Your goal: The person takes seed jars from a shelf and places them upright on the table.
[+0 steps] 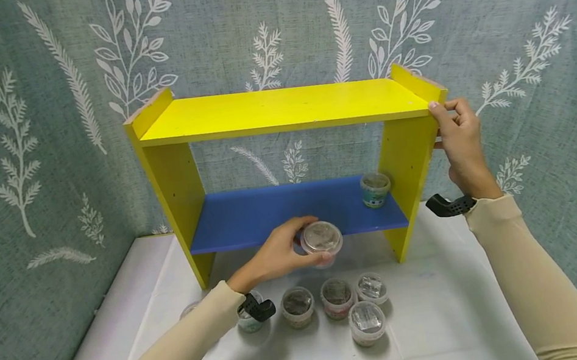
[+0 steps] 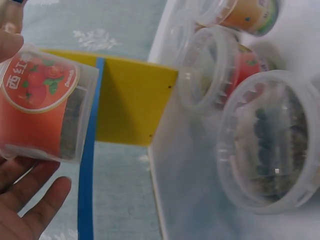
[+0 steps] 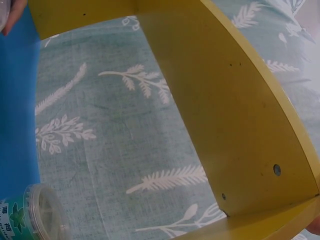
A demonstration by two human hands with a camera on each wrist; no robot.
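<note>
My left hand grips a clear plastic tub with a clear lid, just in front of the blue lower shelf. Its orange label with tomatoes shows in the left wrist view. Thumb and fingers lie on opposite sides of the tub. My right hand holds the right side panel of the yellow shelf unit near its top corner. A green-labelled tub stands upright at the right end of the blue shelf; the right wrist view shows part of this tub.
Several lidded tubs stand on the white tablecloth before the unit, among them a front one and a middle one. My left forearm partly covers those at left. A leaf-patterned green curtain hangs behind.
</note>
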